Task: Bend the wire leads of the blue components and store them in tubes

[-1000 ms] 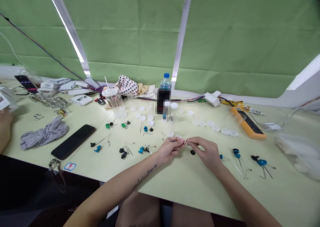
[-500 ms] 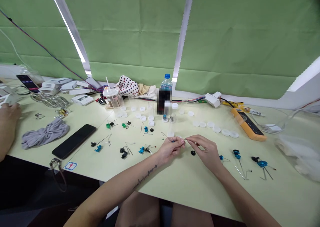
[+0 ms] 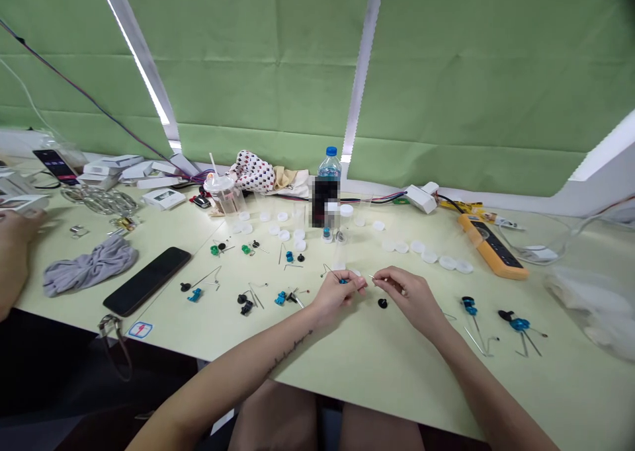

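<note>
My left hand [image 3: 340, 295] is closed around a small blue part [image 3: 342, 281], mostly hidden by the fingers. Just to its right, my right hand [image 3: 404, 292] pinches a thin metal rod [image 3: 372, 277], with a narrow gap between the two hands. A black round knob [image 3: 382, 303] lies on the table below them. To the left of my left hand are a blue part [image 3: 280, 298] and a black part [image 3: 247, 307] with thin bent rods. Beyond my right forearm lie two blue pieces with rods, one with a black knob [image 3: 468, 301], the other blue fitting [image 3: 519, 324] farther right.
Several white caps [image 3: 448, 263] and clear containers stand behind my hands, near a water bottle [image 3: 331, 163]. An orange power strip [image 3: 491, 246] lies at right. A black phone [image 3: 147, 281] and grey cloth [image 3: 89, 266] lie left, by another person's hand [image 3: 17, 239].
My right hand has drawn slightly away to the right, widening the gap to my left hand. The other person's hand at far left has shifted a little.
</note>
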Motion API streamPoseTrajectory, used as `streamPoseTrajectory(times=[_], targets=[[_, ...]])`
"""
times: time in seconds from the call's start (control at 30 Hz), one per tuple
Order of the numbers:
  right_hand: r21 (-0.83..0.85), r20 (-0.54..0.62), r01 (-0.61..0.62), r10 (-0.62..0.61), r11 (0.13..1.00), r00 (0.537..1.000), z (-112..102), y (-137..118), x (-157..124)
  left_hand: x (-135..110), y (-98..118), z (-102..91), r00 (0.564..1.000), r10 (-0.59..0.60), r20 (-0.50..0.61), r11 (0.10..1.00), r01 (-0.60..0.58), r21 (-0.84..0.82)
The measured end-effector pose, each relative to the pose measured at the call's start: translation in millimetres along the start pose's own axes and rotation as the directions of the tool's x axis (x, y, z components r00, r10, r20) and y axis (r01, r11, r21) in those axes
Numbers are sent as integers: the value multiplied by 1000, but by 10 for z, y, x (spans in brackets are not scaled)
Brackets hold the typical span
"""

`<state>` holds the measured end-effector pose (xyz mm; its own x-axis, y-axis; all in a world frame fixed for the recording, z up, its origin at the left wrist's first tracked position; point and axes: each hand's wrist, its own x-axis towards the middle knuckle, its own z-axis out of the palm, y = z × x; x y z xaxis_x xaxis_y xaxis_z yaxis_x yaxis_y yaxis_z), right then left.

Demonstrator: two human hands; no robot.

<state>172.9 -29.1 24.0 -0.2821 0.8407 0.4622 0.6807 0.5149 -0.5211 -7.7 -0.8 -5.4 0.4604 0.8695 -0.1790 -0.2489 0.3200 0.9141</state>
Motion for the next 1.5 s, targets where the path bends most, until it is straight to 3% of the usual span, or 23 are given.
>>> streamPoseTrajectory(times=[0.1,0.23,0.5,0.77,1.07,1.5], targets=[[67,13,-55,55,996,998,5,-37,-14,9,21,-23,1000,-22,18,997,23,-70],[74,61,-3,-1,997,998,27,-58,-14,21,23,-42,999,-23,40,992,28,-120],[-11,72,114,-113,993,991,84,-35,-25,13,28,-36,995,-27,91,994,36,-101],[-15,63,102,-101,995,993,89,-36,-29,2,26,-23,994,-34,103,997,41,-64],[-120,94,152,-141,981,986,96,-1,-30,-7,26,-10,997,-33,69,999,31,18],[-347,184,285,-234,893,955,110,129,-84,9,45,-14,993,-96,74,994,99,-37]])
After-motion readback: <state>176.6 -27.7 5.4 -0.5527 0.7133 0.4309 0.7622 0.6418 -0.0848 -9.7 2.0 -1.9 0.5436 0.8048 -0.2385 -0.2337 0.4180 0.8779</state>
